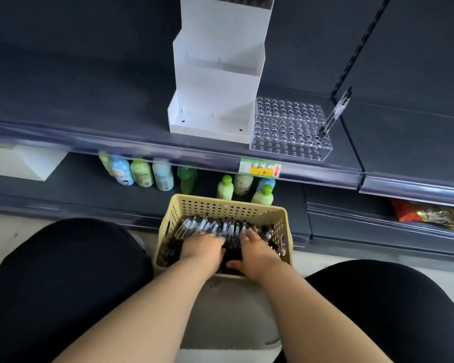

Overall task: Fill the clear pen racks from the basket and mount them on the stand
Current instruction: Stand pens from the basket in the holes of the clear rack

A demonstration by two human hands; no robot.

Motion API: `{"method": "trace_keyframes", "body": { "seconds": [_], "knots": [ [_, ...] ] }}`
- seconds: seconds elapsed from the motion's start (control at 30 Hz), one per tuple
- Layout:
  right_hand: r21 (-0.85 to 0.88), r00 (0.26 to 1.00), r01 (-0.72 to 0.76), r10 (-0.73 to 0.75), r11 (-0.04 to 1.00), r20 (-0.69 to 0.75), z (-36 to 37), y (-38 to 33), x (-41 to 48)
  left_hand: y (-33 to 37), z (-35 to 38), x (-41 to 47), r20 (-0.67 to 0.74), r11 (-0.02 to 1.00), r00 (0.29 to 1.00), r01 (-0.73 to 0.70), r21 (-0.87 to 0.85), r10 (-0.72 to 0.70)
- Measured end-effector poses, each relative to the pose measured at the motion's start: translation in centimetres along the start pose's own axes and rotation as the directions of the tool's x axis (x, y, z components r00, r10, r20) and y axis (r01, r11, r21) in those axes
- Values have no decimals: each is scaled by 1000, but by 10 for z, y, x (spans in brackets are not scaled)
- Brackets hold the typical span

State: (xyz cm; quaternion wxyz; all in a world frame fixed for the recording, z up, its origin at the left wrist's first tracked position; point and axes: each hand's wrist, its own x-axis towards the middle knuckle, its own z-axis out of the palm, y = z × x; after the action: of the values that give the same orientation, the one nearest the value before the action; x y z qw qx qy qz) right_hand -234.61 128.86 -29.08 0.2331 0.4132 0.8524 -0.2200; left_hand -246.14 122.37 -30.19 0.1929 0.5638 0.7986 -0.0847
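Reaching down past pastel bottles (142, 174) on the lower shelf at left. Pressing the left hand (202, 248) palm-down into the heap of pens (210, 226) in the yellow basket (220, 203) between the knees, too blurred to tell whether its fingers grip. Laying the right hand (257, 255) close beside, fingers spread over the pens, thumb out. Above, on the shelf: white stepped stand (215, 100), clear pen rack (288, 127) just right of it, one tilted pen (336, 113) standing in a hole near its right edge.
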Motion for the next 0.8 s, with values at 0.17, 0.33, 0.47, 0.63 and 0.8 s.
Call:
{"method": "trace_keyframes", "body": {
  "seconds": [0.17,0.33,0.47,0.63,0.8],
  "knots": [
    [-27,999,-20,21,999,40,-1,0,19,8,8,22,-4,995,996,93,-17,-94],
    [118,974,-223,227,968,-20,-6,-2,30,15,3,34,58,969,969,242,-48,-240],
    [188,962,-263,273,946,-29,-8,4,30,18,-4,35,142,938,943,319,-137,-300],
    [461,929,-337,369,821,23,-9,12,19,15,-3,23,151,954,947,294,-54,-283],
    [754,899,-302,437,583,22,-5,12,6,16,-7,14,145,965,957,258,-36,-251]
  ]
}}
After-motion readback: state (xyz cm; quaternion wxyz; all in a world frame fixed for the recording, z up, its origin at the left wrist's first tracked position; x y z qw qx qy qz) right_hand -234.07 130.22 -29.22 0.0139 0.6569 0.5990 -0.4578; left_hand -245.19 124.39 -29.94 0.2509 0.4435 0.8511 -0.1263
